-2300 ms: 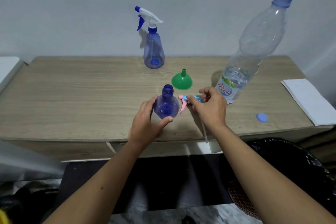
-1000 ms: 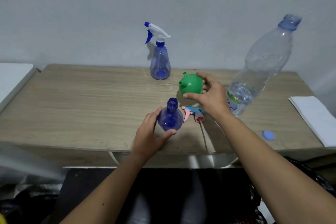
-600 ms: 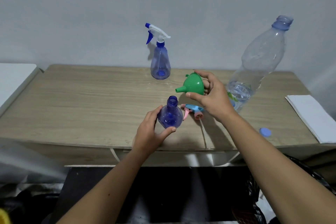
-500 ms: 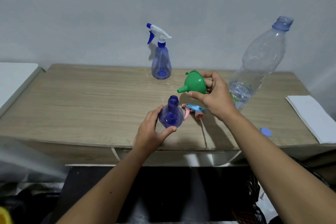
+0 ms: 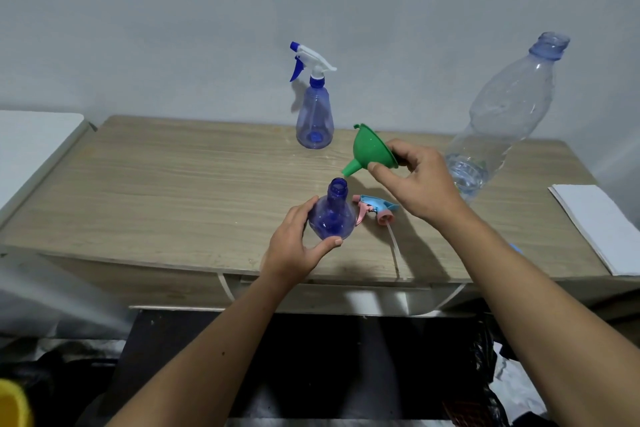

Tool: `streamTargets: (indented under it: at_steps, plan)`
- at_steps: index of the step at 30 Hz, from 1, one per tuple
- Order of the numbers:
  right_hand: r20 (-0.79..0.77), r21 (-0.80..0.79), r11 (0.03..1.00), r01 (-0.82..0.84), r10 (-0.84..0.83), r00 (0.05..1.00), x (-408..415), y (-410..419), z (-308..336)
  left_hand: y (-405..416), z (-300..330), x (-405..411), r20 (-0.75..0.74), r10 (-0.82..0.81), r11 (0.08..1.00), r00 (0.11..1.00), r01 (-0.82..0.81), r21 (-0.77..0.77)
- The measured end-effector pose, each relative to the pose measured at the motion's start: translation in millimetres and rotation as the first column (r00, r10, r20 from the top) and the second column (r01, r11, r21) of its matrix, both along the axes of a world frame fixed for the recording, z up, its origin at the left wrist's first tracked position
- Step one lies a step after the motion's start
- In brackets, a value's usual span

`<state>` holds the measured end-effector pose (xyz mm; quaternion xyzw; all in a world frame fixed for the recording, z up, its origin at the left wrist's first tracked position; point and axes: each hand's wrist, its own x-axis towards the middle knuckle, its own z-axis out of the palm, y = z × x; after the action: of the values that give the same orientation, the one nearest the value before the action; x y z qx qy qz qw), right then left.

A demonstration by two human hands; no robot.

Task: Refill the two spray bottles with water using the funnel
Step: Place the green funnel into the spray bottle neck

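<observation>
I am gripping the open bottle (image 5: pixel 331 217) in my left hand (image 5: pixel 293 246) while my right hand (image 5: pixel 417 180) is pinching the funnel (image 5: pixel 370 151), spout tilted down-left just above the neck.

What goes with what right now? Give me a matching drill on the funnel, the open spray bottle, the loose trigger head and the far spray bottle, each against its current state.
1. green funnel
2. open spray bottle
3. pink and blue trigger head
4. far spray bottle

A. lying on the table
B. gripped by the left hand
C. standing capped, untouched
D. pinched by the right hand

Pairs: 1-D, 2-B, 3-A, 4-C
</observation>
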<state>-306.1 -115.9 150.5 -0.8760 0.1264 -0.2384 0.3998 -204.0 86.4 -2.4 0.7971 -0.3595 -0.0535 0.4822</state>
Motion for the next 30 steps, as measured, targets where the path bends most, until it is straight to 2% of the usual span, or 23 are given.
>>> streamTargets:
  at_steps: [8, 20, 26, 30]
  plan:
    - [-0.031, -0.158, 0.986, -0.052, 0.048, 0.998, -1.7, 4.0, 6.5, 1.3, 0.9, 0.1, -0.003, -0.015, 1.000, 1.000, 0.015, 0.003]
    - [-0.062, -0.404, 0.904, -0.142, 0.128, 0.990, 8.2, 6.9, 10.6, 2.4, 0.1, 0.5, 0.002, -0.023, 1.000, 1.000, 0.023, -0.006]
    - [-0.089, -0.476, 0.858, -0.192, 0.171, 0.981, 13.0, 8.8, 1.3, 0.7, -3.9, 2.5, 0.022, -0.011, 1.000, 1.000, 0.012, -0.025]
    - [-0.064, -0.417, 0.890, -0.185, 0.174, 0.983, 13.5, 12.1, -2.7, -0.3, -5.6, 2.8, 0.033, -0.005, 1.000, 0.999, 0.006, -0.028]
